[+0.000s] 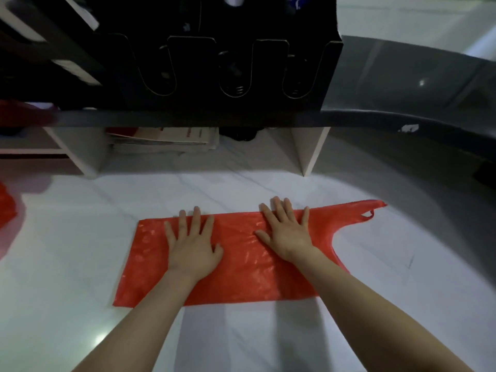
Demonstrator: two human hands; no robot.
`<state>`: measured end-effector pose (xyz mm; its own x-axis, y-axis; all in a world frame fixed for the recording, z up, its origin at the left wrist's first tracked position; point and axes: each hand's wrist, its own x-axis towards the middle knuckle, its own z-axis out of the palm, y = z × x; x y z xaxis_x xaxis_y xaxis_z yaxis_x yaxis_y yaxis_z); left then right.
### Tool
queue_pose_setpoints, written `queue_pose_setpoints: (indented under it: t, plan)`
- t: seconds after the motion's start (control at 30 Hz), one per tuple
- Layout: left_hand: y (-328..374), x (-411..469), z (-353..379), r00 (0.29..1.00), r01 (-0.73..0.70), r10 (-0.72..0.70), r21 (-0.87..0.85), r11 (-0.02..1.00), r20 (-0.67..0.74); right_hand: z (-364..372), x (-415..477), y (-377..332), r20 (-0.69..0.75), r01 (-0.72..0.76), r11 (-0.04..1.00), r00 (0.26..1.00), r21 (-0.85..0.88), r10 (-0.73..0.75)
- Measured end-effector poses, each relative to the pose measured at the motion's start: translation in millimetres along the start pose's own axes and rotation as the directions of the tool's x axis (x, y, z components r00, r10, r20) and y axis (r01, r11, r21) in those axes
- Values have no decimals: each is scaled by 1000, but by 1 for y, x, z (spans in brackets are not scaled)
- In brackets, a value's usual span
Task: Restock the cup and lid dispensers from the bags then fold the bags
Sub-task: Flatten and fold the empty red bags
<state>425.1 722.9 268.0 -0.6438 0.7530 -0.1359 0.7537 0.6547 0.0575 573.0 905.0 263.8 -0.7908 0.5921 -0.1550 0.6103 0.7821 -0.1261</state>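
A red plastic bag point(241, 269) lies flat on the white counter point(375, 277), its handles point(367, 210) pointing to the right. My left hand point(193, 242) presses flat on the bag's left half with fingers spread. My right hand point(287, 232) lies flat on the bag's upper right part, fingertips reaching its far edge. Above the counter stands the black dispenser point(214, 68) with several U-shaped slots; dark stacks show dimly inside them.
Another red bag point(6, 208) shows at the left edge. A stack of papers point(171, 140) sits under the dark shelf point(188, 118), between white supports point(308, 149). A grey curved surface point(418, 84) rises at the right.
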Motion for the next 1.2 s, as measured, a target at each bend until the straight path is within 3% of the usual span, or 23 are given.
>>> queue_pose_setpoints:
  t: [0.1,0.17,0.27,0.43,0.7,0.77,0.83,0.9,1.1,1.2]
  plan:
    - [35,3,9,993,-118,118,-15,993,-22,-2,-3,-18,-140,116,993,983,-8,-116]
    - [41,3,18,996,-86,86,-46,995,-8,2,-8,-17,-112,174,984,979,35,-170]
    - [36,8,22,997,-72,72,-39,997,-7,7,-17,26,-24,49,996,999,72,-47]
    - [37,10,20,997,-82,82,-41,996,-3,-2,-27,124,-43,-228,971,972,71,231]
    - [38,9,20,998,-66,66,-57,996,-1,-21,-21,134,-29,-240,958,969,155,247]
    - [39,9,20,998,-55,55,-57,997,0,-35,-24,125,-126,-201,954,964,222,233]
    - [42,7,19,1000,-29,29,-64,998,9,-41,-31,100,-287,-97,979,947,177,146]
    - [47,5,17,1000,3,-1,-85,996,17,-38,-39,68,-360,-15,994,932,110,54]
    - [32,1,7,998,-46,49,-81,996,42,-2,-50,16,-122,-55,987,990,148,74]
    - [-3,-8,-4,996,-78,81,-110,991,25,8,-50,1,-66,17,991,998,130,-8]
